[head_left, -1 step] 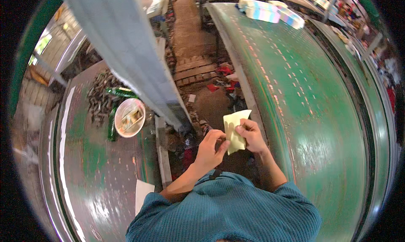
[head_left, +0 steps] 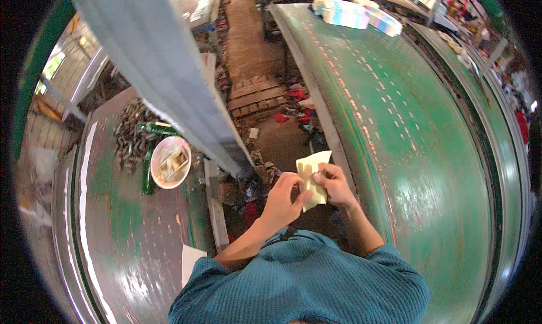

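Observation:
A small pale yellow sheet (head_left: 307, 167), paper by its look, is held up in front of my body above the gap between two long green tables. My right hand (head_left: 337, 187) grips its right side, with the thumb pressed flat on the face. At the lower left edge my left hand (head_left: 286, 201) pinches with curled index finger and thumb; the sheet partly hides behind these fingers. The sheet stands roughly upright, its top right corner pointing up.
Left table: a white bowl (head_left: 157, 176) with scraps inside, green bottles (head_left: 148, 180), a heap of small dark pieces (head_left: 129, 133) and a white sheet (head_left: 192, 259). A grey post (head_left: 149, 64) rises beside it. Striped pastel bundles (head_left: 341, 14) lie on the right table (head_left: 429, 211). Litter covers the floor.
The view has shifted slightly, so the surroundings sit a little to the left. My left fingers have moved slightly against the sheet; both hands stay on it.

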### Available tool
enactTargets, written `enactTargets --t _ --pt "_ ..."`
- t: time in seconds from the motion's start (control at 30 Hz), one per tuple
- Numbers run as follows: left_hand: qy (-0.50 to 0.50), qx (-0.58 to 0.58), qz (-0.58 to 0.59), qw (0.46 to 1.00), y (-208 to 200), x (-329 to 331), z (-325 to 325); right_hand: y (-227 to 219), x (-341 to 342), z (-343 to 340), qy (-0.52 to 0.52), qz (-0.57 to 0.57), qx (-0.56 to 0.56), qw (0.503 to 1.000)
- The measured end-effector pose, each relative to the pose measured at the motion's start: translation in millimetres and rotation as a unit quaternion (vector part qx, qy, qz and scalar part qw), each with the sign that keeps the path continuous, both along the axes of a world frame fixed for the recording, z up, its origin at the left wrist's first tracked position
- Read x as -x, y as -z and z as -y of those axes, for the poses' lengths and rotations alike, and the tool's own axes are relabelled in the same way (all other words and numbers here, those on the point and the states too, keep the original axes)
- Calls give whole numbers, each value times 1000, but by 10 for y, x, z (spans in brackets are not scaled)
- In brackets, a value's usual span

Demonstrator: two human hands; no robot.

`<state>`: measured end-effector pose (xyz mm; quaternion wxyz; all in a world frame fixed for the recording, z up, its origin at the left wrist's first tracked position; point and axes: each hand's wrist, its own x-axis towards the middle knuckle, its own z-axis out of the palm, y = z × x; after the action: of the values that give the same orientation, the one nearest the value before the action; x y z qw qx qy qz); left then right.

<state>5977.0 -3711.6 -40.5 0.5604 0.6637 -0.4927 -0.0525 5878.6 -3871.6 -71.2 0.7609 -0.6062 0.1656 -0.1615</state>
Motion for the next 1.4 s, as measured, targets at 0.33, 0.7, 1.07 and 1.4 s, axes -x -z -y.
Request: enactTargets --t 0.33,0.7,1.07,1.4 --pt "116 -131 -29 984 0 -77 892 217 348 307 119 -18 -48 992" --pt "208 -95 -84 970 72 -1126 2104 -82 -528 1342 166 -15 -47 985" --pt "160 -146 -306 927 87 -2491 3035 -43 -2020 2573 84 8 24 996" --pt "84 -137 -353 922 236 -3139 3377 102 -2904 3097 38 80 211 973"
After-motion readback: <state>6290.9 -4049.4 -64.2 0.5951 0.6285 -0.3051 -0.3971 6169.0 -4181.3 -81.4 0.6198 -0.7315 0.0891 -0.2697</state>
